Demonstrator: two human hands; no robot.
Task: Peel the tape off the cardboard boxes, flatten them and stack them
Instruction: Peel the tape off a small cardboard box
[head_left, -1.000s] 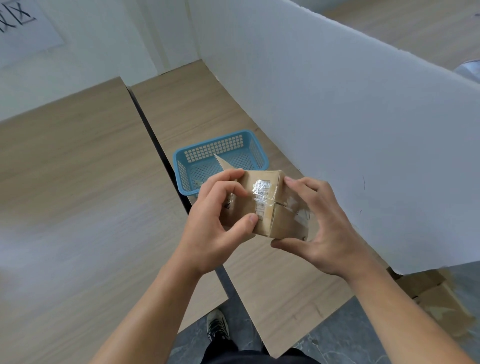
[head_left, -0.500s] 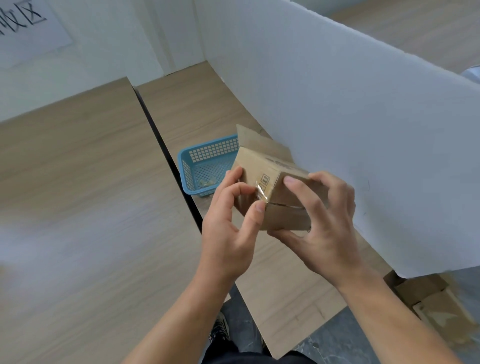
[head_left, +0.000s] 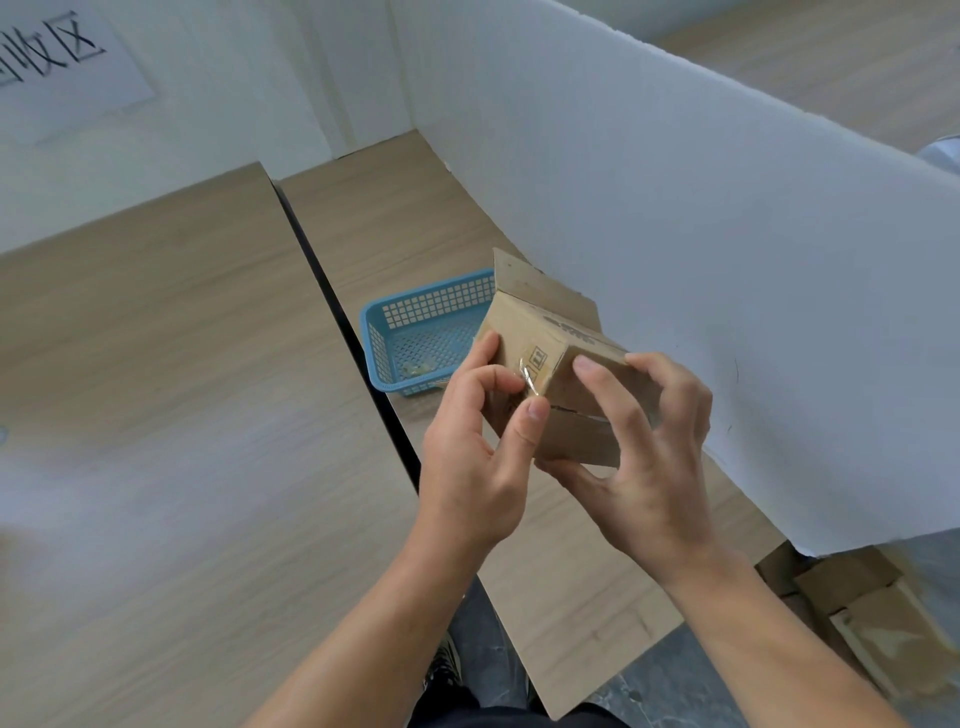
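Observation:
A small brown cardboard box (head_left: 524, 332) is held in the air above the right wooden table, with one flap standing open at its far end. My right hand (head_left: 639, 457) grips the box from the near right side, fingers spread over its face. My left hand (head_left: 478, 452) is at the box's left corner, thumb and forefinger pinched on a strip of clear tape (head_left: 531, 382) that runs over the edge. The box's underside is hidden by my hands.
A blue plastic basket (head_left: 395, 338) with a few scraps inside sits on the table behind the box. A white partition (head_left: 675, 234) walls the right side. Flattened cardboard (head_left: 857, 613) lies on the floor at lower right. A dark gap separates the two tables.
The box has been turned so its taped end faces left and its open flap points away. My left fingers have closed onto the tape at the corner, and both hands have shifted slightly right.

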